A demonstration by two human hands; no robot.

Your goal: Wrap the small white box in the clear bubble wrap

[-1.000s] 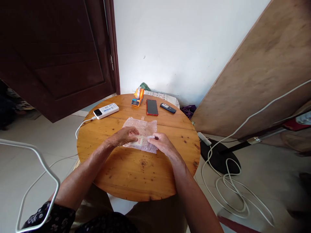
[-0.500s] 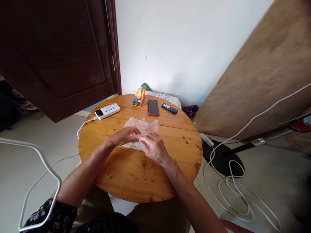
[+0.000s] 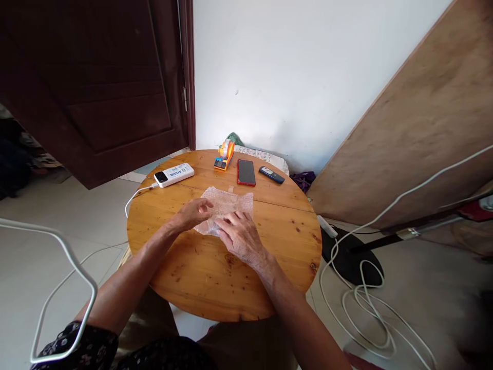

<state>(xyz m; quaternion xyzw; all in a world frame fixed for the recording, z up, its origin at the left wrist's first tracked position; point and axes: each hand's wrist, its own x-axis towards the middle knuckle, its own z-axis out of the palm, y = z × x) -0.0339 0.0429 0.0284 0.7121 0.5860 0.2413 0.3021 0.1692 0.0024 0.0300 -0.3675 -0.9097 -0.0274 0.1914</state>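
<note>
A sheet of clear bubble wrap (image 3: 223, 201) lies on the round wooden table (image 3: 185, 277), a small strip of tape (image 3: 230, 189) at its far edge. My left hand (image 3: 195, 211) is over the wrap's left side, its fingers curled but apart, with nothing seen between them. On the near right part of the wrap rests my right hand (image 3: 241, 234), fingers spread and lightly bent. Behind the wrap stands an orange and blue tape dispenser (image 3: 225, 155) with a roll in it.
A white power bank (image 3: 174, 175) with a cable is at the back left. A red-edged phone (image 3: 246, 172) and a dark blue handset (image 3: 271, 174) lie at the back right. White cables (image 3: 372, 303) coil on the floor beside a black stand base (image 3: 360, 262).
My two hands have moved apart, the left one away to the left. The fingers of my right hand have spread from a pinch onto the wrap. The view has shifted slightly.
</note>
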